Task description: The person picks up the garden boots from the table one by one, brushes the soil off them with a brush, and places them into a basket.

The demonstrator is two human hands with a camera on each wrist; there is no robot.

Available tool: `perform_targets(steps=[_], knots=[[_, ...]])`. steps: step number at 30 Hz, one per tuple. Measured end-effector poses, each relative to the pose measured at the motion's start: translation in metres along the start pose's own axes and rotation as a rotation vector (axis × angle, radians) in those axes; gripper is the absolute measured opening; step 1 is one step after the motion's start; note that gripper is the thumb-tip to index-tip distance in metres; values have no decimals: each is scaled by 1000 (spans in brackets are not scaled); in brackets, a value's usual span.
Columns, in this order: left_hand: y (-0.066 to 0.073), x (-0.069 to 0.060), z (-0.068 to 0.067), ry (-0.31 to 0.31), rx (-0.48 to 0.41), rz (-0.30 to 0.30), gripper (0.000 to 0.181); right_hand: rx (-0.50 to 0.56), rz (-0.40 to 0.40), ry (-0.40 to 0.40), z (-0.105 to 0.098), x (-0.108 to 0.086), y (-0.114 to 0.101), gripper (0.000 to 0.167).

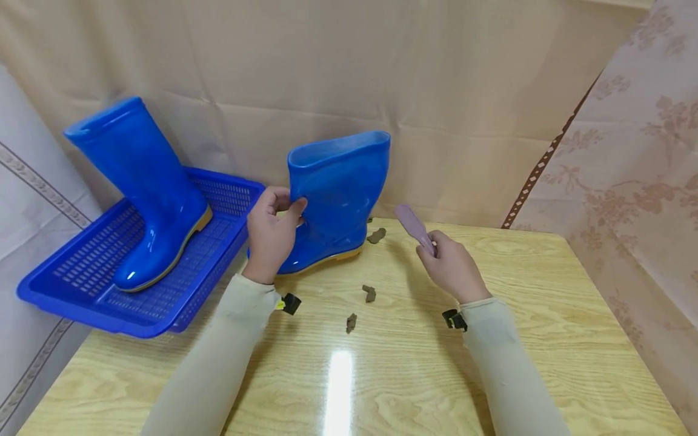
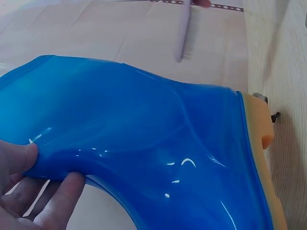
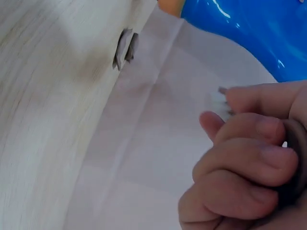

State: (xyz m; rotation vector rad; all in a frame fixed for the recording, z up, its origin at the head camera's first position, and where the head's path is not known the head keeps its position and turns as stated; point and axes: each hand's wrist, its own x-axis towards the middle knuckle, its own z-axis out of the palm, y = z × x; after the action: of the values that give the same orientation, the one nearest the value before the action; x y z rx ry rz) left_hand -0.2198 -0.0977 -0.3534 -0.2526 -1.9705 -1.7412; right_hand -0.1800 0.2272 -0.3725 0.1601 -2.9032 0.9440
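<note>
A blue rubber boot [image 1: 338, 194] with a yellow sole stands on the table, its shaft opening facing up. My left hand [image 1: 271, 233] grips the front of its shaft, thumb and fingers pinching the glossy rubber [image 2: 115, 110]. To the right of the boot and apart from it, my right hand [image 1: 454, 266] holds a small purple brush [image 1: 412, 224] by its handle, head pointing up and left. In the right wrist view the curled fingers [image 3: 244, 167] hide most of the brush; a bit of pale bristles [image 3: 220, 103] shows, blurred.
At the left, a blue plastic basket [image 1: 212, 266] holds a second blue boot [image 1: 147, 194], standing tilted. Several brown clumps, such as this mud-like piece [image 1: 351, 323], lie on the wooden table [image 1: 523, 339]. A beige curtain [image 1: 463, 109] hangs behind the table.
</note>
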Motion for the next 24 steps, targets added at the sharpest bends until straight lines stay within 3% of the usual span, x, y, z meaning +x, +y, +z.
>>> perform_targets(steps=[6,11,18,24], knots=[[4,-1,0,20,-45,39,17,-6,-4,144,-3,-1,0,34],[6,-1,-1,42,-65,89,17,17,7,162,-6,-1,-2,37],[7,-3,5,9,-27,13,21,20,11,154,-9,-2,-3,38],[9,-3,7,19,25,-23,20,32,-6,157,-13,-4,-1,35]])
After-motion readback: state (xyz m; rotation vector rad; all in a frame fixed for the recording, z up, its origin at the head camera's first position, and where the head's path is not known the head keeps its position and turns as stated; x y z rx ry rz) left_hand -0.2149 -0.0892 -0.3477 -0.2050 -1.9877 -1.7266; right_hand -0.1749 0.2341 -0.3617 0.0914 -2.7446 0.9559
